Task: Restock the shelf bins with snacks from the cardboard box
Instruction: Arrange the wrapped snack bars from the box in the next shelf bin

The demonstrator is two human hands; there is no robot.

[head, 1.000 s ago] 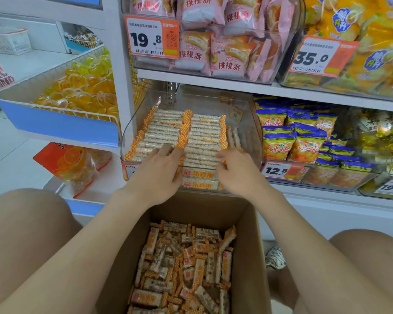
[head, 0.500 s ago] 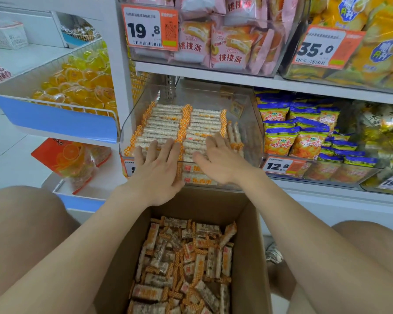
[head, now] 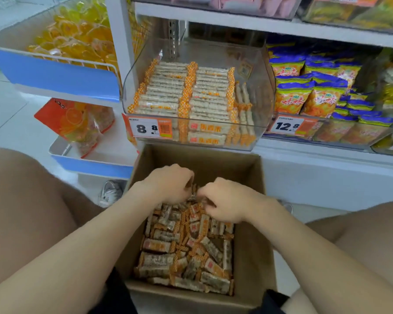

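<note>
Fingers [head: 187, 181] of the left hand [head: 168, 184] are curling round snack bars [head: 184, 257] at the far end of a loose pile, with a wrapper end showing at their tips. The right hand [head: 227, 200] is curling its own fingers into the same pile just beside them. Blur is hiding whether they are holding anything.

Both hands are reaching down into one open cardboard box [head: 250, 245], which is standing between the person's two bare knees in a shop aisle with a pale tiled floor [head: 7, 114]. The pile is spreading from under the fingers back toward the person, too jumbled to count.

Beyond and above the fingers, one clear bin [head: 262, 91] is sitting on a white shelf [head: 315, 152]. It is holding the same bars in two neat flat rows, plus a narrow third row standing on edge at the right. A price tag [head: 149, 128] on the bin's front is reading 8.8.

Right of the bin, blue-and-yellow bags [head: 304, 94] are filling a neighbouring bin. Far to the left of the fingers, a wire basket [head: 61, 57] is holding yellow sweets.
</note>
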